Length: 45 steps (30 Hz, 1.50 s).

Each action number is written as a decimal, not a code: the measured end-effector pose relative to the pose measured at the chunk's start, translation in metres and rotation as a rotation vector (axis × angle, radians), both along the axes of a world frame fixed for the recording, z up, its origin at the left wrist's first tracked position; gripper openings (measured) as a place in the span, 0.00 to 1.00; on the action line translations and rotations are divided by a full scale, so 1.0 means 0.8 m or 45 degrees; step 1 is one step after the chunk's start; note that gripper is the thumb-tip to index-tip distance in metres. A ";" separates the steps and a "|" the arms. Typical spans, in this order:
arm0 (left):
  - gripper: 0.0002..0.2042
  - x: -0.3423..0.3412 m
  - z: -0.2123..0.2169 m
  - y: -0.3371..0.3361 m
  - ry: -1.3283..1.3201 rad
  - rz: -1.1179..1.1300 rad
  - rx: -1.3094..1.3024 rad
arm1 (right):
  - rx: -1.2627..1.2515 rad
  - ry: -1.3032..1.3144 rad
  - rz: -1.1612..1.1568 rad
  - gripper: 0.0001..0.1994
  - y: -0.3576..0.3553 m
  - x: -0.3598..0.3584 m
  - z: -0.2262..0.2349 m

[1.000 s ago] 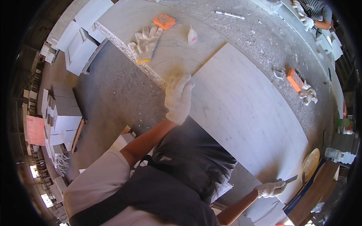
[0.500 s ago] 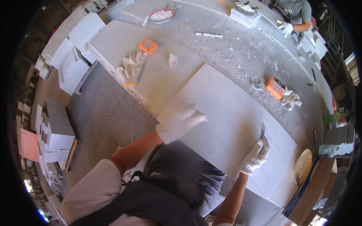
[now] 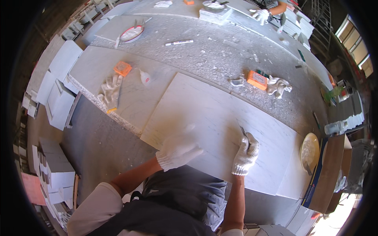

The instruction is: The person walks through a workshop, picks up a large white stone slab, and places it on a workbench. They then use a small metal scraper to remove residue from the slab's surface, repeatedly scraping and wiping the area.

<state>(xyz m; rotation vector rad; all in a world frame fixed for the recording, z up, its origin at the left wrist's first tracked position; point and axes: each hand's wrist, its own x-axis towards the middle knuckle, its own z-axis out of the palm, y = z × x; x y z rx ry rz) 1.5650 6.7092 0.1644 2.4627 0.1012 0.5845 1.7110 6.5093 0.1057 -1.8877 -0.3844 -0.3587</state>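
Observation:
A white marble-like slab (image 3: 208,106) with faint grey veins lies in front of me. My right hand (image 3: 246,154), in a white knit glove, is closed around a small putty knife (image 3: 243,130) whose thin grey blade points up and away over the slab. My left hand (image 3: 179,151), gloved alike, is over the slab's near left edge. It is blurred, but its fingers look stretched apart with nothing in them. To the right, a yellowish plate (image 3: 310,151) of white paste has another spreading knife (image 3: 307,168) resting in it.
Left of the slab are a loose glove (image 3: 111,92), an orange box (image 3: 122,68) and a small white squeeze bottle (image 3: 145,77). Beyond lie a marker (image 3: 179,43), a bowl of paste (image 3: 132,34), another orange box (image 3: 257,80) and a crumpled glove (image 3: 278,86). A co-worker's gloved hand (image 3: 260,16) shows far right.
The view has shifted, so the table's items sit further left. My right hand has moved left over the slab, the knife still in it, its blade now tilted. My left hand's fingers have spread.

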 end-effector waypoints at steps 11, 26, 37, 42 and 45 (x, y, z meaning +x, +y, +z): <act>0.13 0.042 0.005 -0.031 -0.143 -0.398 0.281 | -0.117 -0.040 -0.127 0.09 -0.007 0.003 -0.009; 0.14 0.084 -0.007 -0.078 -0.040 -0.690 0.451 | 0.071 -0.022 -0.302 0.12 -0.084 0.024 -0.018; 0.26 0.055 -0.029 -0.084 0.324 -0.847 0.614 | -0.135 0.200 -0.823 0.12 -0.231 0.044 -0.021; 0.35 0.029 -0.040 -0.074 0.321 -0.802 0.854 | -0.250 0.173 -0.715 0.12 -0.233 0.044 -0.024; 0.35 0.027 -0.044 -0.073 0.299 -0.775 0.839 | -0.311 0.171 -0.711 0.11 -0.235 0.046 -0.026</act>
